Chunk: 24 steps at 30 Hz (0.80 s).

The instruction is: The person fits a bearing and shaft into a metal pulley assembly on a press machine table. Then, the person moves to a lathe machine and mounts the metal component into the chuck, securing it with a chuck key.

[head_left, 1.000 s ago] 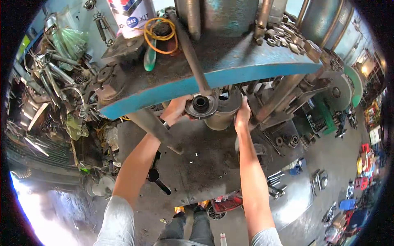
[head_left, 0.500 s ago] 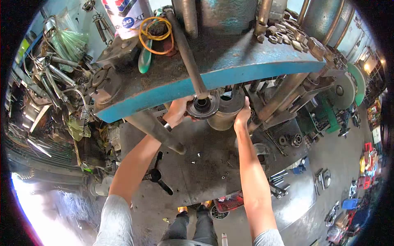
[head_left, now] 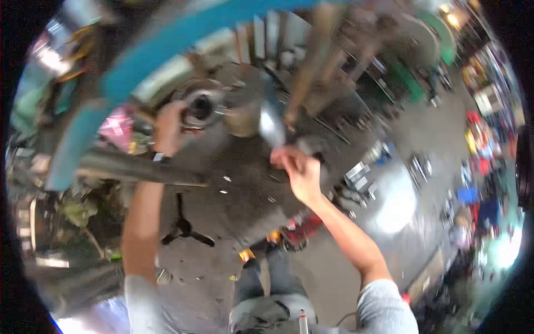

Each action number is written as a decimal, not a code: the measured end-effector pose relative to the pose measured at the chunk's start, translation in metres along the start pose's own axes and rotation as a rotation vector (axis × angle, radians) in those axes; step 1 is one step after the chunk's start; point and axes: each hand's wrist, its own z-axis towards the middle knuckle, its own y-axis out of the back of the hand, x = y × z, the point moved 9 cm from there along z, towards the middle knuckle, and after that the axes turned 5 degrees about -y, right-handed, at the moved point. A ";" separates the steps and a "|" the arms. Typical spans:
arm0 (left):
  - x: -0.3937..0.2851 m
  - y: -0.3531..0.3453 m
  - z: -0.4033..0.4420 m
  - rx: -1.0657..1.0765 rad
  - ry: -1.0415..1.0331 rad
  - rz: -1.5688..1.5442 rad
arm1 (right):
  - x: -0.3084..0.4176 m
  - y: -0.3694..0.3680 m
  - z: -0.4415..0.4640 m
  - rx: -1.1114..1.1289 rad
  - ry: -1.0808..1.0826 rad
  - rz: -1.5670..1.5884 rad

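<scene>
The view is smeared by motion. My left hand point(head_left: 168, 128) grips the left edge of a round metal part point(head_left: 201, 108) with a dark hole in its middle. Just right of that part stands a metal cylinder point(head_left: 242, 111). My right hand point(head_left: 300, 172) is lower and further right, apart from the cylinder, with its fingers curled and blurred. A shiny, elongated metal object point(head_left: 271, 119) ends close to its fingertips; whether they touch it cannot be made out.
A blue press frame point(head_left: 167, 42) arches across the upper left. A thick metal bar point(head_left: 139, 171) crosses near my left wrist. On the dark metal table point(head_left: 239, 195) lies a black three-armed piece point(head_left: 184, 227). Tools and parts point(head_left: 361, 178) are scattered to the right.
The view has swung, shifting the press frame up and left. My right hand has come away from the cylinder, towards me. My left hand still holds the round part.
</scene>
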 end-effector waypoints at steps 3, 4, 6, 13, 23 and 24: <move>-0.005 -0.015 -0.003 0.099 0.074 0.085 | -0.023 0.088 -0.110 -0.172 -0.021 -0.181; -0.013 -0.020 -0.010 0.026 0.046 0.151 | -0.051 0.127 -0.138 -0.266 -0.165 -0.226; -0.005 -0.013 -0.001 0.060 0.069 0.138 | -0.085 0.204 -0.190 -0.561 -0.321 -0.501; -0.008 -0.002 -0.002 -0.089 0.045 0.162 | -0.217 0.264 -0.197 -0.460 -0.598 -0.378; -0.017 -0.035 -0.006 0.111 0.062 -0.045 | -0.271 0.277 -0.154 -0.561 -0.295 -0.282; -0.016 -0.035 -0.007 0.105 0.068 -0.042 | -0.272 0.276 -0.149 -0.562 -0.295 -0.284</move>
